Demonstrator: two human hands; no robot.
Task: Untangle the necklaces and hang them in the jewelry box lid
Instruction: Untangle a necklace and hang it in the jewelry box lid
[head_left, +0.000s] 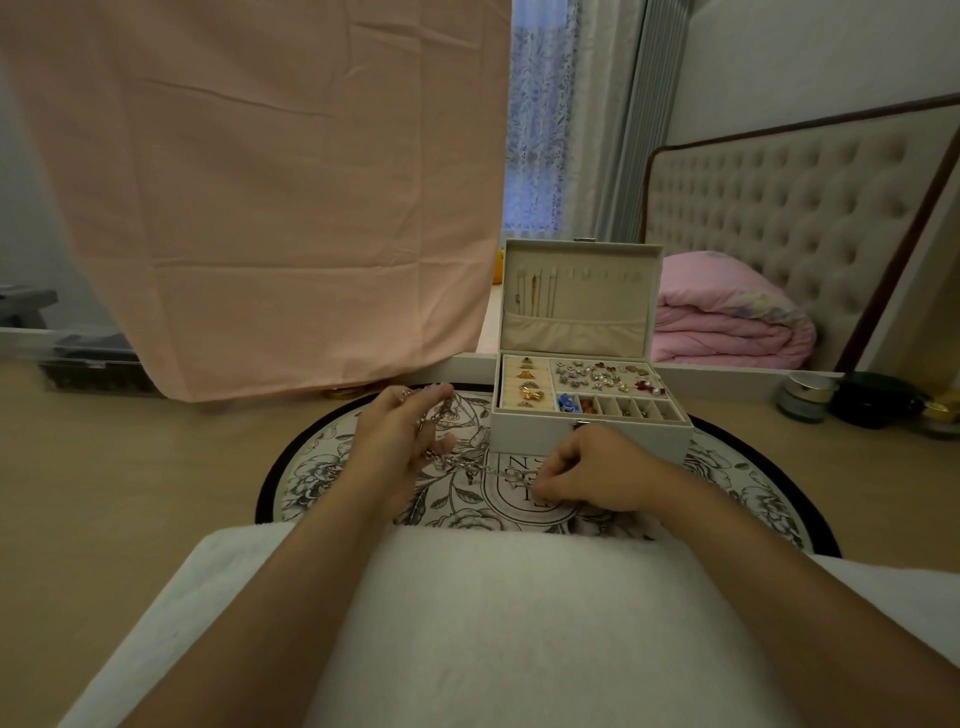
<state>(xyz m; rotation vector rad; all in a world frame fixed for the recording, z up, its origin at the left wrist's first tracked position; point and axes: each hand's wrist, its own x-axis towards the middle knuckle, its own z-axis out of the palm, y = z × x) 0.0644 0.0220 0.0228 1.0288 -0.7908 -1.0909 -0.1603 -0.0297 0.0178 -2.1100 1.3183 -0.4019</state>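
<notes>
1. White fleecy cover (519, 623), over the lap, both bare forearms resting across it.
2. Right hand (587, 467), knuckles up; thumb and forefinger pinch one end of the tangled necklaces (467, 466).
3. Left hand (395, 431), raised a little, fingers curled round the bulk of the same silver chains. One strand runs taut between the two hands, just above the mat.
4. Round floral mat (322, 467), black-rimmed, on the pale tabletop (130, 467).
5. Jewelry box (587, 434), cream, standing on the mat's far right part, just beyond the right hand. Its tray holds gold rings at left, with earrings and small pieces at right.
6. Box lid (613, 306), upright and open. Hung necklaces (535, 296) dangle from its leftmost hooks into the pocket below.
7. Small jars (805, 397), far right of the tabletop.
8. Peach cloth (260, 182), hanging at left rear.
9. Folded pink quilt (727, 322) against a tufted headboard (805, 208).
</notes>
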